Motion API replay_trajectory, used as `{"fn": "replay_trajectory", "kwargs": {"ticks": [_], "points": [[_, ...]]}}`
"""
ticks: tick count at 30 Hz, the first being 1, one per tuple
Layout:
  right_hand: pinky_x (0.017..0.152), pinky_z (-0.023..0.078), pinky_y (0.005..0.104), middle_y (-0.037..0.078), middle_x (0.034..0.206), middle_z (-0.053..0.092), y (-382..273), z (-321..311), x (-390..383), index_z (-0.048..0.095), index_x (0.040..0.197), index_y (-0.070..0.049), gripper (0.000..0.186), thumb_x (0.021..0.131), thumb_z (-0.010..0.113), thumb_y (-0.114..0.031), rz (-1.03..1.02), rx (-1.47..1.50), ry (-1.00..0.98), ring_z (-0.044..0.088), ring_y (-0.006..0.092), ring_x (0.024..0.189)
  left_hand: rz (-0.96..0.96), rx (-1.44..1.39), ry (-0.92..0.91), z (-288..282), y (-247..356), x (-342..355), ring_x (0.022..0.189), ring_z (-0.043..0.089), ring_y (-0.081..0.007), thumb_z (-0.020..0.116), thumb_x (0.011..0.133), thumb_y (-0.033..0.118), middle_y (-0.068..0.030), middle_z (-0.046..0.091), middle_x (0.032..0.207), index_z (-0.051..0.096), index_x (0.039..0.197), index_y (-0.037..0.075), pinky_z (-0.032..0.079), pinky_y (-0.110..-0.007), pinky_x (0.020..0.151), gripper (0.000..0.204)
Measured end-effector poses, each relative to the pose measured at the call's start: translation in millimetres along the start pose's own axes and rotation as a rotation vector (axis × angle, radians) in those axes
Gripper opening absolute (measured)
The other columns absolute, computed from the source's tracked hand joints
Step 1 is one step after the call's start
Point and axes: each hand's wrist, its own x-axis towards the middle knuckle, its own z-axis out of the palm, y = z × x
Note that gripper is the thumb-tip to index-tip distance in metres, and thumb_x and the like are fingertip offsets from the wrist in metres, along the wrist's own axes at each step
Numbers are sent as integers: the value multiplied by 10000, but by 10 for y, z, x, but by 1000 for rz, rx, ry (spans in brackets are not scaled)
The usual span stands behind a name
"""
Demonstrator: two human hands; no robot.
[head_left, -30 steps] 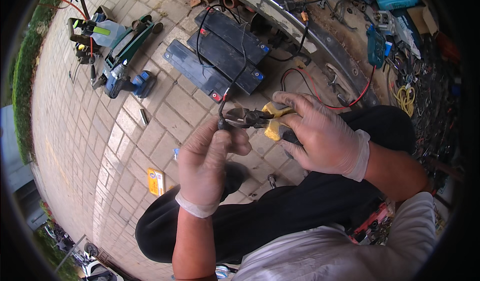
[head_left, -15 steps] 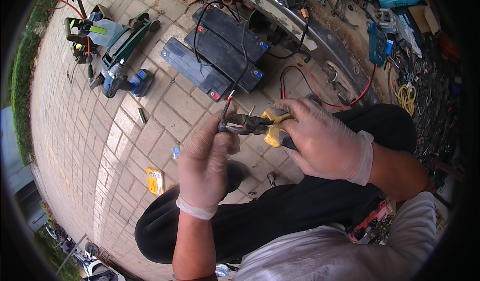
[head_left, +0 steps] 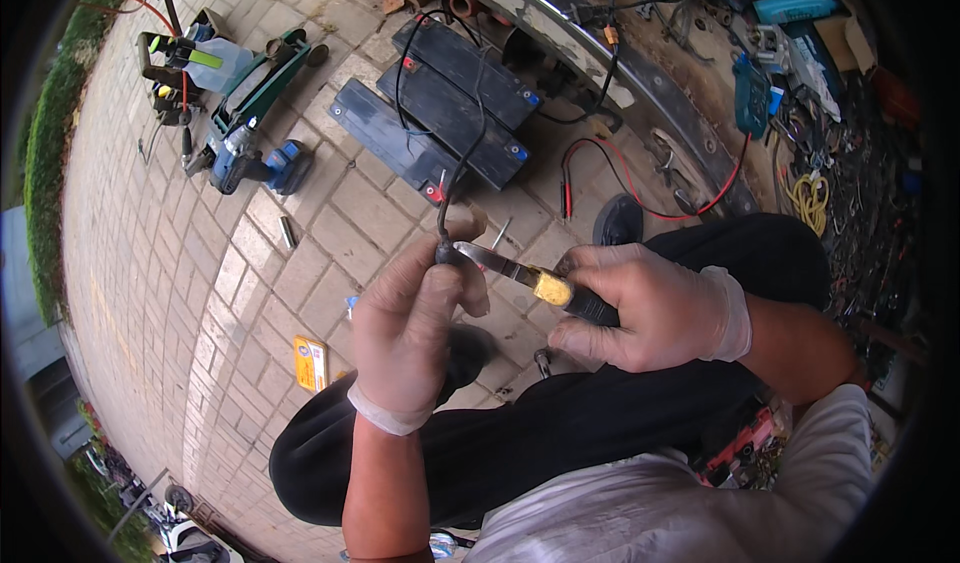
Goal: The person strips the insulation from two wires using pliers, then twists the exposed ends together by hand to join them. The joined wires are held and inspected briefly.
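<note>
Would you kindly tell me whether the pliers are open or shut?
Cannot tell: the pliers in the right hand are seen nearly edge-on, so any gap between their jaws is hidden.

No words or numbers can be read clearly. Well to the left of the pliers (head_left: 550,288), and somewhat nearer the person, a small yellow-and-white box (head_left: 311,363) bears printed marks, too small to make out. Far right of the pliers, and beyond them, a white packet (head_left: 818,81) shows blurred markings.
</note>
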Motion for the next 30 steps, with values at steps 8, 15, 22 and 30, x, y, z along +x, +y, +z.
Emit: {"fn": "replay_trajectory", "kwargs": {"ticks": [8, 15, 22, 30], "points": [[1067, 382, 416, 250, 1380, 431, 74, 107, 48, 583, 1111, 57, 388, 784, 727, -95, -25, -432, 232, 440, 395, 1296, -37, -43, 231, 110, -2, 8, 886, 662, -167, 614, 933, 27, -114, 683, 1022, 598, 1214, -58, 540, -297, 828, 294], [1059, 383, 430, 239, 1387, 414, 41, 98, 70, 589, 1098, 44, 410, 734, 737, -69, -17, -554, 235, 448, 386, 1268, -25, -4, 258, 126, -19, 14, 882, 670, -168, 630, 923, 11, -110, 686, 1031, 605, 1201, -58, 552, -298, 829, 287], [1037, 402, 429, 241, 1315, 444, 53, 83, 66, 587, 1063, 59, 395, 730, 740, -88, -4, -576, 185, 470, 394, 1216, 81, 222, 251, 95, -93, -7, 815, 667, -133, 660, 921, 62, -94, 695, 966, 622, 1202, -39, 543, -271, 765, 301], [929, 465, 412, 238, 1189, 505, 41, 86, 28, 590, 1039, 65, 354, 770, 726, -120, 89, -482, 87, 554, 372, 1074, 223, 480, 244, 39, -208, -29, 746, 664, -117, 685, 906, 74, -84, 682, 849, 644, 1198, 4, 529, -255, 694, 303]]}}
